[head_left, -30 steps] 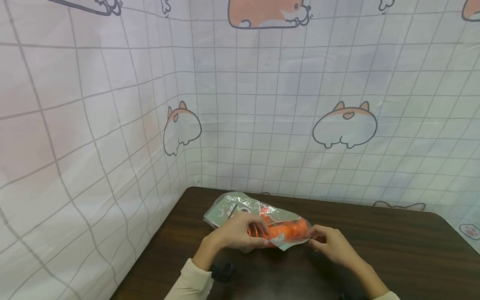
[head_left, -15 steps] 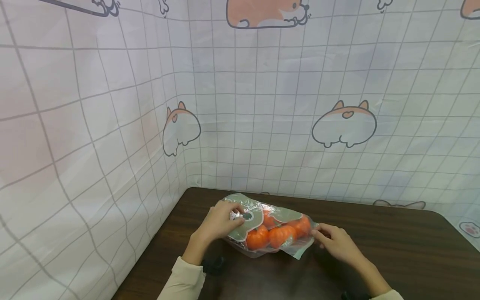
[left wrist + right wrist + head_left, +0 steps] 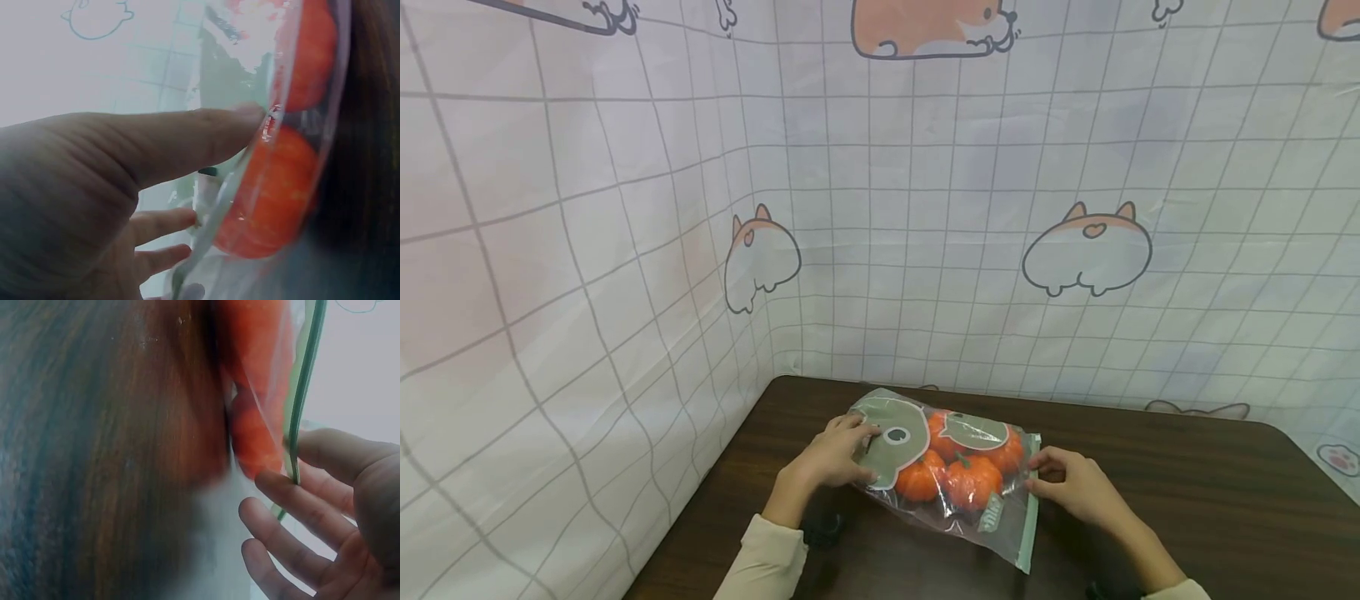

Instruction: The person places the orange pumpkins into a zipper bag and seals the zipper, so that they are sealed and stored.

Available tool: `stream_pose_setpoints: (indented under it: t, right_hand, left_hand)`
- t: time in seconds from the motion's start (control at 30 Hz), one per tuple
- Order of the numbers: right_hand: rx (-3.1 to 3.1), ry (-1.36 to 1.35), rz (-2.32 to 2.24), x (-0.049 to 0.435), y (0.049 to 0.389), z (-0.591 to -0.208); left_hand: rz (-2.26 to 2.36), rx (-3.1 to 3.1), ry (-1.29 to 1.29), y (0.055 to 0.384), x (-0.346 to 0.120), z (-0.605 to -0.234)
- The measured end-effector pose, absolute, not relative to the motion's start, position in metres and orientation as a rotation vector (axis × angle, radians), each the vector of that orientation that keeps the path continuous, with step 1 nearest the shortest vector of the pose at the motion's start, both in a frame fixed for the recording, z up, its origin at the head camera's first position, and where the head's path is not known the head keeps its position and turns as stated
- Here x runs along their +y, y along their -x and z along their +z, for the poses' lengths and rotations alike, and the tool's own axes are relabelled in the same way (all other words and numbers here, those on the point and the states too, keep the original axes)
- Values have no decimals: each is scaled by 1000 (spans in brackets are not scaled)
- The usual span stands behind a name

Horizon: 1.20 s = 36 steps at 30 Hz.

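A clear zip bag (image 3: 925, 521) with a green printed animal face lies across the middle of the table, its sealing strip facing right. Several small orange pumpkins (image 3: 973, 482) show through the plastic. At the bag's left end my left hand (image 3: 831, 454) holds the plastic between thumb and fingers; the left wrist view has the thumb (image 3: 206, 134) against a fold near a pumpkin (image 3: 272, 194). My right hand (image 3: 1075, 487) pinches the strip edge, and in the right wrist view thumb and index finger meet at the green zip strip (image 3: 306, 381).
The dark wooden table (image 3: 1187, 492) extends to the right and in front of the bag. A white grid cloth with cartoon dogs (image 3: 1088, 254) hangs behind and on the left. Dark wrist straps (image 3: 823, 529) sit below the hands.
The bag has tipped flatter toward the person, its printed face and strip now fully showing. My left hand has moved left to the bag's end; the right hand stays at the strip side.
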State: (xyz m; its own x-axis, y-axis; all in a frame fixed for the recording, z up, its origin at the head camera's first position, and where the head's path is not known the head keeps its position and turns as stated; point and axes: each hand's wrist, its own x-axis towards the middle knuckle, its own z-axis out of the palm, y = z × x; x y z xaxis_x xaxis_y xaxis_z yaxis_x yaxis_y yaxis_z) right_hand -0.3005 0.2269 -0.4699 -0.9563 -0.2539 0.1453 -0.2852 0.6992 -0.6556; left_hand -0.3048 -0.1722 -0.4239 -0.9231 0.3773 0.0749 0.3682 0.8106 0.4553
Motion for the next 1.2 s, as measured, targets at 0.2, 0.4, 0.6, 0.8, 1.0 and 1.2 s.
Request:
stream_pose_setpoints:
  t: [0.2,0.4,0.6,0.8,1.0,1.2]
  right_hand:
    - [-2859,-383,1089,228,301,-469]
    - [-2842,-347,1066,228,301,-469]
    - [-2830,-330,1034,228,300,-470]
    - [-2841,-312,1031,229,301,-471]
    - [-2850,-305,1058,229,301,-473]
    - [-2853,-310,1035,231,301,-472]
  left_hand:
    - [750,2944,-638,307,-171,-432]
    - [733,2965,-659,312,-168,-441]
    - [734,2978,-665,315,-166,-448]
    - [742,2982,-661,315,-163,-452]
    - [755,2976,-669,315,-162,-455]
    - [776,2997,-682,317,-159,-458]
